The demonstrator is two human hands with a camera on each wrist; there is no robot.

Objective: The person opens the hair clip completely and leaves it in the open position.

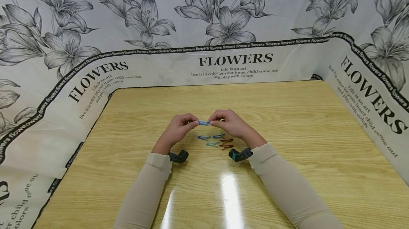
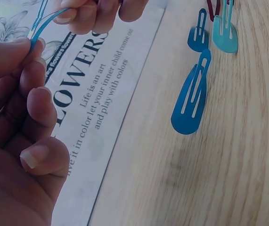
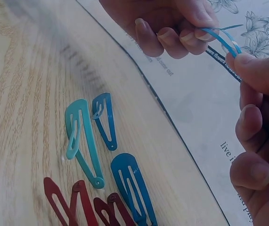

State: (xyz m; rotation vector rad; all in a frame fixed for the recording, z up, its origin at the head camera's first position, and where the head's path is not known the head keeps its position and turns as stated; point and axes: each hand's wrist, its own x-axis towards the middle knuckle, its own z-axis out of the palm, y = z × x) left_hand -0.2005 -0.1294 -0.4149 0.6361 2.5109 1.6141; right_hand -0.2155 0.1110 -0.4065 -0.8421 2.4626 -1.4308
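A blue snap hair clip point(image 1: 203, 123) is held above the table between both hands. At its left end, the thumb and fingertips of the left hand point(image 1: 179, 128) pinch it. The right hand point(image 1: 232, 125) pinches the opposite end. Seen edge-on in the right wrist view, the held clip point(image 3: 217, 36) is bent in a curve, its strips spread apart. On the table just below lie two more blue hair clips, one large in the left wrist view point(image 2: 185, 109), a light teal hair clip point(image 3: 90, 153), and two dark red hair clips point(image 3: 85, 197), all with their arms popped up.
A wood-grain table point(image 1: 143, 104) stretches under both arms. White fabric printed with lilies and lettering point(image 1: 235, 60) rises behind it and along both sides. Each wrist wears a black camera mount point(image 1: 179, 156). Light glares off the table's near part.
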